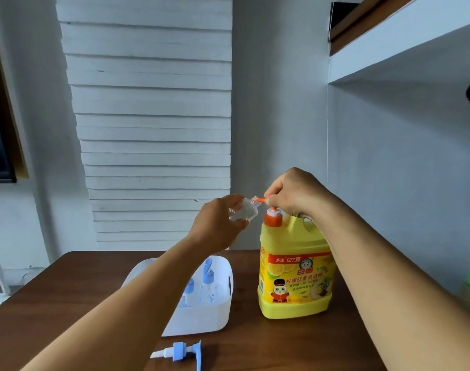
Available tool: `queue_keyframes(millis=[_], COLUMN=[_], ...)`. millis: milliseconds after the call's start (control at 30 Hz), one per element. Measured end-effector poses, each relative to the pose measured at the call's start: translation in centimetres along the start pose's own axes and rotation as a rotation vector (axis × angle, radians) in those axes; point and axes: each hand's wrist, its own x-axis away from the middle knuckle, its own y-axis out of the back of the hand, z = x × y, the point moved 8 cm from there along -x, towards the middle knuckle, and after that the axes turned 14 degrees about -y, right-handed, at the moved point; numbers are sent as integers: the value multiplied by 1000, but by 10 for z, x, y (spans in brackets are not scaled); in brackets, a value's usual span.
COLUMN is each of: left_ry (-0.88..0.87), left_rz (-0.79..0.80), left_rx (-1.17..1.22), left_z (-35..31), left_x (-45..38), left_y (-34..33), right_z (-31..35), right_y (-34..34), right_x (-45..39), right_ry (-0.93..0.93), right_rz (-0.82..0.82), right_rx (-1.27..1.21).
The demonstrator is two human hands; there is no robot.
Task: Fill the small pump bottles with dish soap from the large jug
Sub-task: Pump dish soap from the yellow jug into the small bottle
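A large yellow soap jug (295,277) with an orange pump (273,218) stands on the brown table (54,303). My right hand (295,194) is closed over the pump head, its orange spout poking out to the left. My left hand (218,223) holds a small clear bottle (244,211) tilted, with its open neck at the spout's tip. A removed blue-and-white pump top (183,352) lies on the table near the front edge.
A white plastic basket (201,319) left of the jug holds two small clear bottles with blue pumps (208,279). A stack of white boards leans against the wall behind. A shelf runs along the right wall.
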Motion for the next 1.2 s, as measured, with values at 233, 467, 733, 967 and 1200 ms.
queue_keyframes(millis=[233,467,733,967,1200], left_ry=[-53,-38,-61,-57,-73], left_rz=[-5,36,5,34,17], left_rx=[-60,-70,-70,-55,-66], left_z=[-11,-9,-13,-8,-11], left_x=[-8,-4,-11,-4,-13], left_y=[13,7,14,4,13], right_z=[1,5,8,-1,9], right_y=[8,-7,10,-4,12], right_x=[1,1,1,0,1], right_ry=[34,16,41,16,39], right_rz=[46,71,46,69,77], right_rx=[-63,96,10,-52,-11])
